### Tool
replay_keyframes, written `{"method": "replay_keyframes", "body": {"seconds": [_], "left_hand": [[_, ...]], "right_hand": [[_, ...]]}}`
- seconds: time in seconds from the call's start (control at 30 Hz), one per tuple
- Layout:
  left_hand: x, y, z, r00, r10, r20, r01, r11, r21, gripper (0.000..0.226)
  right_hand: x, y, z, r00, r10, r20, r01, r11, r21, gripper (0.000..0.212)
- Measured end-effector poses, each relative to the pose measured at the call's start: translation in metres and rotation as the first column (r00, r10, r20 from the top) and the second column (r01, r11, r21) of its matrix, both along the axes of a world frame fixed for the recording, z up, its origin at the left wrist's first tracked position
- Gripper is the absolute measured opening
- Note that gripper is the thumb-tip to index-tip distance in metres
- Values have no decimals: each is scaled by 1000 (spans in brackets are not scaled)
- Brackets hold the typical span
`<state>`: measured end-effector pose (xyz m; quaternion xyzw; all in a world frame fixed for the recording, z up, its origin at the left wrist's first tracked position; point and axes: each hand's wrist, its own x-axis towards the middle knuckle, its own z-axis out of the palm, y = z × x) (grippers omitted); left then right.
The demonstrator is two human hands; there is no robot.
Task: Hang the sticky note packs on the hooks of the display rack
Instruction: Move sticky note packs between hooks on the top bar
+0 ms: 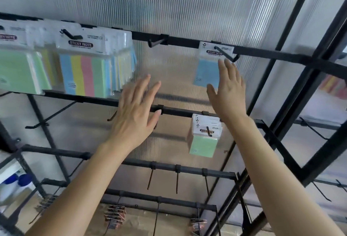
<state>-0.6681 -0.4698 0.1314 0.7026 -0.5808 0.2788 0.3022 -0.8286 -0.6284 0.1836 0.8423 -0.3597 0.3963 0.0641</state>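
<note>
While my left hand (135, 111) and my right hand (228, 93) are both raised with fingers straight and holding nothing, the blue sticky note pack (206, 72) hangs on an upper hook (225, 53) of the display rack (184, 41), just behind my right fingertips (222, 63).

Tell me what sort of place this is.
Likely a stationery shop aisle, or a mock-up of one: a black display rack with hooks, sticky note packs hanging from them, and what look like binder clips lower down.
</note>
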Motion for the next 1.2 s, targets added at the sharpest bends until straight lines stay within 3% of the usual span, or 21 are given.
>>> {"method": "replay_keyframes", "body": {"seconds": [0.33, 0.53, 0.77, 1.2], "left_hand": [[8, -27, 7, 999, 28, 17, -28, 1000, 2, 63], [8, -31, 5, 1000, 30, 5, -29, 1000, -8, 64], [6, -25, 0, 997, 67, 41, -66, 997, -34, 58], [4, 1, 0, 999, -16, 45, 17, 1000, -24, 61]], "right_hand": [[9, -59, 49, 997, -71, -14, 68, 985, -160, 46], [11, -67, 40, 992, -13, 127, 56, 939, -341, 26], [20, -67, 58, 994, -44, 100, 61, 982, -178, 19], [-21, -3, 64, 994, 19, 104, -3, 989, -150, 19]]}}
